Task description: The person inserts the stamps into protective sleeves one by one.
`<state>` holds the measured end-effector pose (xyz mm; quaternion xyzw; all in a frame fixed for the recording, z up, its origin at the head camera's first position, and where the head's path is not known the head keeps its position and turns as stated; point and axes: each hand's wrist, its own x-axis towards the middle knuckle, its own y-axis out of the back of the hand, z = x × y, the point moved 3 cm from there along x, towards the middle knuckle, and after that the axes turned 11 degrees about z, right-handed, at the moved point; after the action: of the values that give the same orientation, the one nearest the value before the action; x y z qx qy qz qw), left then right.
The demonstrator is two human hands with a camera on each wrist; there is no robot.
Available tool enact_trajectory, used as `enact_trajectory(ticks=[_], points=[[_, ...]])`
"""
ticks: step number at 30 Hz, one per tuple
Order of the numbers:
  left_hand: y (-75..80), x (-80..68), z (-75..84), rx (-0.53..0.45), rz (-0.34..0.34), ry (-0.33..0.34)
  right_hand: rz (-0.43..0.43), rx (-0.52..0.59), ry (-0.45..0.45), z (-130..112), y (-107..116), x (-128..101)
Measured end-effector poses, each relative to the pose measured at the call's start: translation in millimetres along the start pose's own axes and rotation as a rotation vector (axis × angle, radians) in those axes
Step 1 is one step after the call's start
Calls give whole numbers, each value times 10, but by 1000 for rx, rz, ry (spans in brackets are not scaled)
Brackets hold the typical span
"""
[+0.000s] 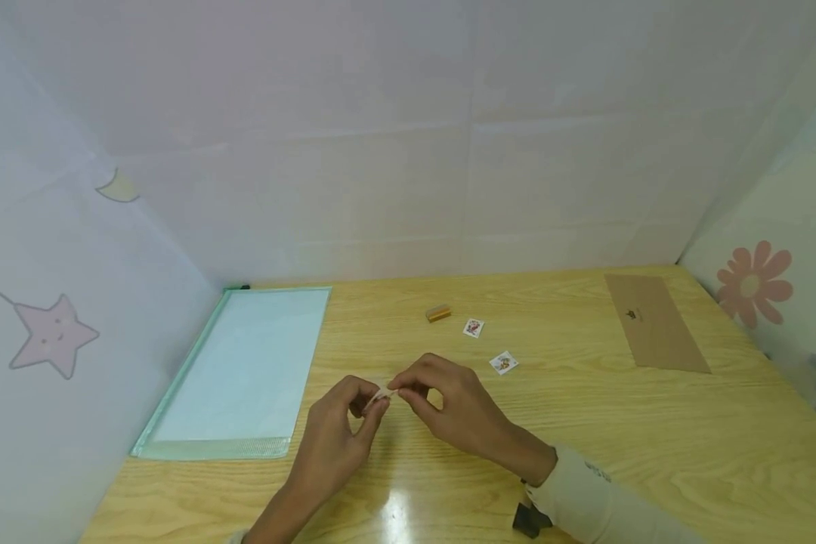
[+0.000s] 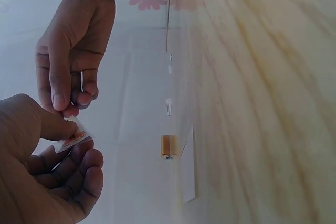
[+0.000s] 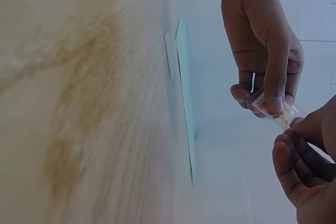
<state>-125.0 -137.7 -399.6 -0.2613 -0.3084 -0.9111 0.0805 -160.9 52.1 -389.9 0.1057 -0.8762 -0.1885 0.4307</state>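
Observation:
Both hands meet over the middle of the wooden table [image 1: 585, 423], pinching one small sticker [image 1: 383, 396] between them. The left hand [image 1: 370, 404] holds it between thumb and forefinger; in the left wrist view the sticker [image 2: 73, 136] shows an orange print on a clear backing. The right hand [image 1: 408, 389] pinches the sticker's other edge with its fingertips [image 2: 65, 103]. In the right wrist view the sticker [image 3: 273, 113] sits between the two hands. Two more small stickers [image 1: 473, 328] [image 1: 503, 363] lie flat just beyond the hands.
A pale green folder [image 1: 245, 370] lies flat at the left of the table. A small tan block [image 1: 438, 313] sits behind the hands, and a brown envelope [image 1: 655, 321] lies at the far right. White walls with star and flower decals close in three sides.

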Motion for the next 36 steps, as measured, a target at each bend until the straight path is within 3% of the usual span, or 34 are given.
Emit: enact_trajectory(ticks=[8, 15, 23, 36], points=[[67, 32, -30, 37, -12, 29, 0, -6, 9, 12, 61, 9], [279, 130, -177, 138, 3, 48, 46, -16, -37, 121, 245, 35], [401, 163, -410, 223, -107, 253, 67, -104, -87, 250, 532, 30], [406, 109, -666, 270, -229, 318, 85, -230, -296, 819, 978, -145]])
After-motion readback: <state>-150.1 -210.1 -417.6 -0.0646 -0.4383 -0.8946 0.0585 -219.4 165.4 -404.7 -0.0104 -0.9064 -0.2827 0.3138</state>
